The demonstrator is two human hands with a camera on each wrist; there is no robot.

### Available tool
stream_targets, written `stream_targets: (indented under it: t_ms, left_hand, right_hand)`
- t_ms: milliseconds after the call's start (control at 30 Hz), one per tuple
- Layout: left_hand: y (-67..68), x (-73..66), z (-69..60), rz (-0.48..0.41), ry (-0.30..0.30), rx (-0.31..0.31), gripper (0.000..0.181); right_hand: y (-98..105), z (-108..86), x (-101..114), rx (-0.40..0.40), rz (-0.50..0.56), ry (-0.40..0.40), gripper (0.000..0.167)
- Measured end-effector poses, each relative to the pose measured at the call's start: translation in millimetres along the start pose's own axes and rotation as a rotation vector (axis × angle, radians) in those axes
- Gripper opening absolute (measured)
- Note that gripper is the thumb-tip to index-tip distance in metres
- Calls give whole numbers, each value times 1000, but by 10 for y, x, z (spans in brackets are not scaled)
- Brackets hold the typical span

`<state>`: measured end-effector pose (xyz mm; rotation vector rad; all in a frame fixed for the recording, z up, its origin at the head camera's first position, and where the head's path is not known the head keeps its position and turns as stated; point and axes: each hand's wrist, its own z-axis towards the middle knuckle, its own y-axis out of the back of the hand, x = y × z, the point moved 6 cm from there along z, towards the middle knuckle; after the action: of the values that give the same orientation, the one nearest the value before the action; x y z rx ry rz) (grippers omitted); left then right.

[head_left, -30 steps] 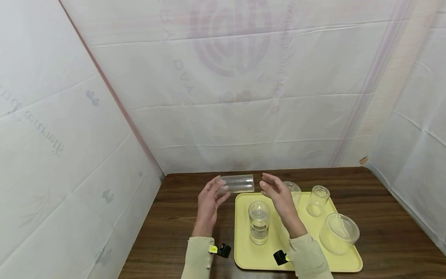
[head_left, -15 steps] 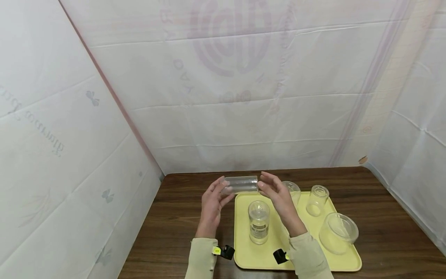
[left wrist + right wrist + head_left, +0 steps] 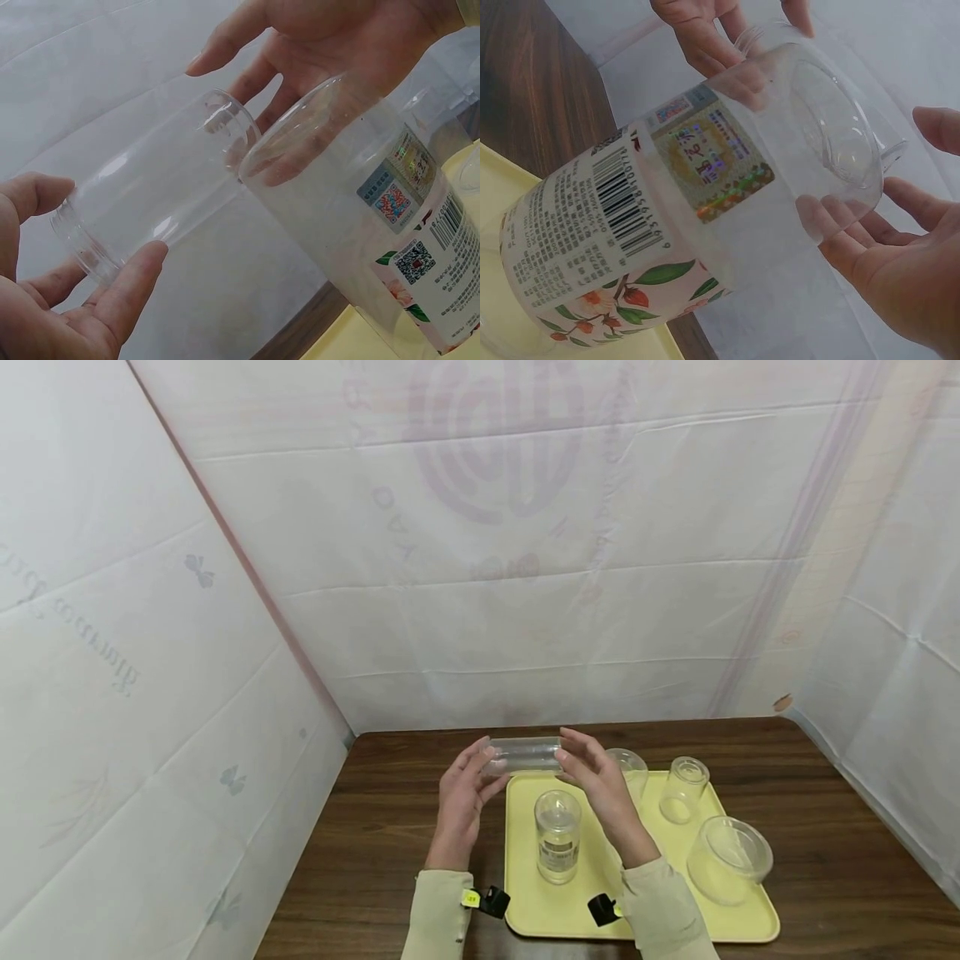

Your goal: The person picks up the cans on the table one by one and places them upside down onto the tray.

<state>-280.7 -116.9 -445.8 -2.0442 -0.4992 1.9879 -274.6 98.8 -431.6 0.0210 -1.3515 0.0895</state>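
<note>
A clear, unlabelled plastic jar (image 3: 525,753) lies sideways in the air above the back edge of the yellow tray (image 3: 523,906). My left hand (image 3: 459,793) grips its threaded mouth end between thumb and fingers, plainly seen in the left wrist view. At the jar's other end is my right hand (image 3: 606,789), its fingers loosely spread around that end. The right thumb stands off the jar in the left wrist view; whether the fingertips press on it is hard to tell. A clear jar with a printed label (image 3: 558,852) stands on the tray below, partly covering both wrist views.
On the tray's right side stand a narrow clear jar (image 3: 684,793) and a wide clear jar (image 3: 731,864). Another clear jar (image 3: 630,768) is partly hidden behind my right hand. Brown wood table (image 3: 375,827) surrounds the tray, and white sheeting (image 3: 525,635) hangs behind it.
My left hand has carried the unlabelled jar a little to the right, bringing its free end up to my right hand. The right hand has barely moved.
</note>
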Motion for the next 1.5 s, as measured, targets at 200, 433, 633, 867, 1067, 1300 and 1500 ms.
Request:
stream_targets:
  t_ms: [200, 433, 633, 867, 1067, 1300, 1500]
  left_hand:
    - [-16, 12, -1, 16, -8, 9, 50]
    - [-42, 15, -9, 22, -6, 8, 47]
    - [-44, 19, -19, 44, -17, 25, 49]
    - [-36, 7, -20, 112, -30, 65, 49]
    - [-5, 2, -25, 219, -39, 78, 52]
    - [57, 35, -24, 302, -82, 78, 54]
    - [152, 116, -24, 361, -116, 13, 54]
  right_hand:
    - [-14, 5, -3, -6, 18, 1, 51]
    - [-14, 0, 5, -19, 28, -9, 49]
    - [4, 0, 21, -36, 3, -10, 48]
    - [39, 3, 46, -40, -14, -7, 49]
    - [66, 9, 69, -32, -17, -12, 49]
    - [104, 31, 74, -35, -21, -13, 50]
    - [128, 35, 87, -44, -46, -29, 52]
